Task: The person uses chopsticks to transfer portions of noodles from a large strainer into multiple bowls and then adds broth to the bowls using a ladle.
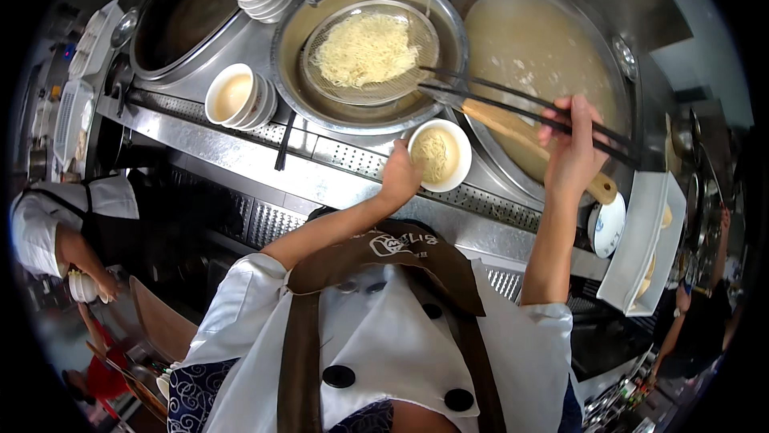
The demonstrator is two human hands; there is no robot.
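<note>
Step in hand: portioning noodles, by the look of it; the person is moving cooked noodles from the wire strainer [370, 52] into a small white bowl [439, 154] with long black chopsticks [521, 108].
Bowl: it sits on the perforated steel ledge [320, 153] at the front of the cooking range, just below the metal basin [369, 52] that holds the strainer, and already has a small nest of noodles [433, 156] in it.
Left hand: the left hand [399, 177] reaches up from the lower edge with the forearm stretched forward, fingers curled on the bowl's near rim, steadying it (a light hold on the rim rather than a lift, as far as can be judged).
Right hand: the right hand [573, 149] is raised higher and further right, over the rim of the large pot of pale broth [537, 56], wrist bent, fingers closed around the upper ends of the chopsticks.
Chopstick tips: they point left to the strainer's right edge, narrowly apart; no noodles hang from them.
Also under the right hand: a wooden handle [533, 140] runs diagonally from the strainer toward the pot's rim (the hand crosses above it; whether it touches cannot be told).
Next move calls for: probably a pinch of noodles taken from the strainer and carried the short way down to the bowl, kept still by the left hand.
Nearby: stacks of white bowls [239, 96] stand to the left.
</note>
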